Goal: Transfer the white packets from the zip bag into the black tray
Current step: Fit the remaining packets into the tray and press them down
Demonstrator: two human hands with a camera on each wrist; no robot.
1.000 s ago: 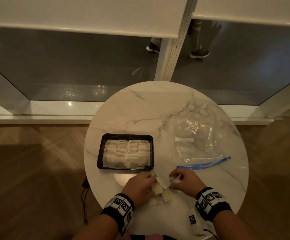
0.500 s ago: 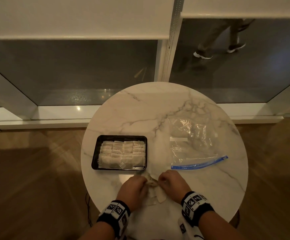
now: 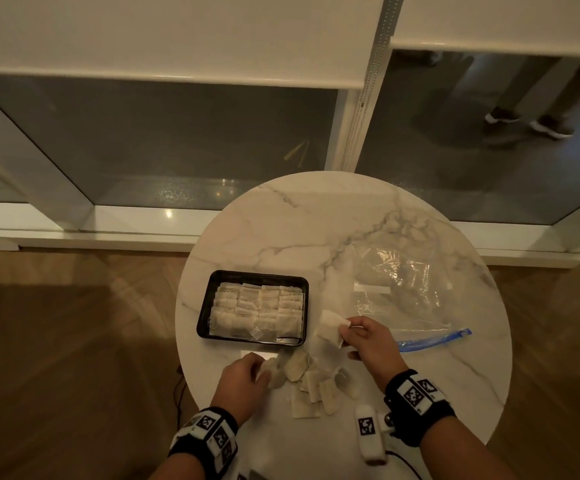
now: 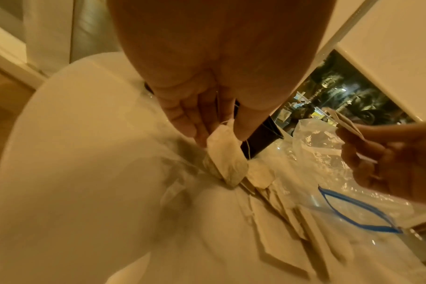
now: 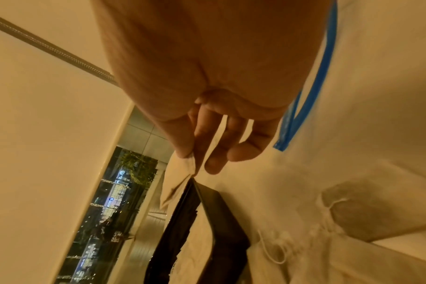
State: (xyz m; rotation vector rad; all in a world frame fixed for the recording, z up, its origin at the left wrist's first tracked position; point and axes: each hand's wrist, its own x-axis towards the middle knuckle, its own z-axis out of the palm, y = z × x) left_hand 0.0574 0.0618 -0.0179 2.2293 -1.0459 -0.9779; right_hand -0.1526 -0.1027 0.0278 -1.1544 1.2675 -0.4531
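The black tray (image 3: 205, 308) on the round marble table holds several white packets in rows. The clear zip bag (image 3: 406, 296) with a blue seal lies flat to its right. My right hand (image 3: 345, 329) pinches a white packet (image 3: 330, 329) lifted just right of the tray; in the right wrist view thumb and finger pinch its corner (image 5: 190, 161) above the tray's rim (image 5: 221, 209). My left hand (image 3: 264, 370) pinches another packet (image 4: 227, 161) by its top, its lower end touching the table. Several loose packets (image 3: 312, 386) lie in a heap between my hands.
The marble table (image 3: 281, 230) stands before a window with a white sill. A small white device with a marker tag (image 3: 368, 431) lies near the table's front edge by my right wrist. A dark cable (image 3: 179, 386) hangs at the table's left. Wooden floor surrounds the table.
My hands were together over the loose packets at the front edge. They have parted: the right hand has lifted one packet up toward the tray, the left holds another at the heap.
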